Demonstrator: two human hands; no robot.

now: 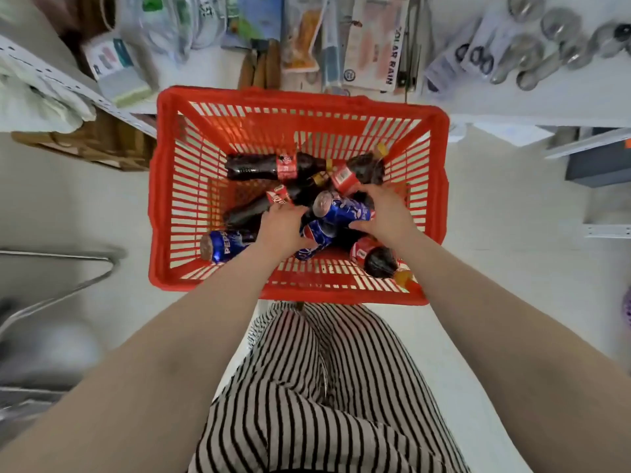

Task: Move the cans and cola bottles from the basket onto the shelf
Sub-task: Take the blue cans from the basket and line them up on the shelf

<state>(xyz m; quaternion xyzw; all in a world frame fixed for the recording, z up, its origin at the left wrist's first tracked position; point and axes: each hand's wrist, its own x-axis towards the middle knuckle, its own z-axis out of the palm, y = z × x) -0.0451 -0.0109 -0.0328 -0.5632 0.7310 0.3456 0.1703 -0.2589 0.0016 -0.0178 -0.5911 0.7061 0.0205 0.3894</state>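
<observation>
A red slatted basket (164, 186) stands on the floor in front of me, holding several dark cola bottles with red labels and blue Pepsi cans. One cola bottle (266, 166) lies along the far side, another (375, 257) near the front right corner. A loose Pepsi can (222, 245) rests at the front left. My right hand (387, 213) is wrapped around a blue Pepsi can (341, 208) in the middle. My left hand (280, 230) reaches down onto another blue can (316, 238), fingers curled over it. The white shelf (512, 107) lies beyond the basket.
The shelf carries packaged goods (372, 46), metal spoons (546, 46) and scissors (478, 56). A white upright with cloths (41, 97) is at the left, a metal frame (68, 268) at lower left. My striped trousers (324, 387) fill the bottom.
</observation>
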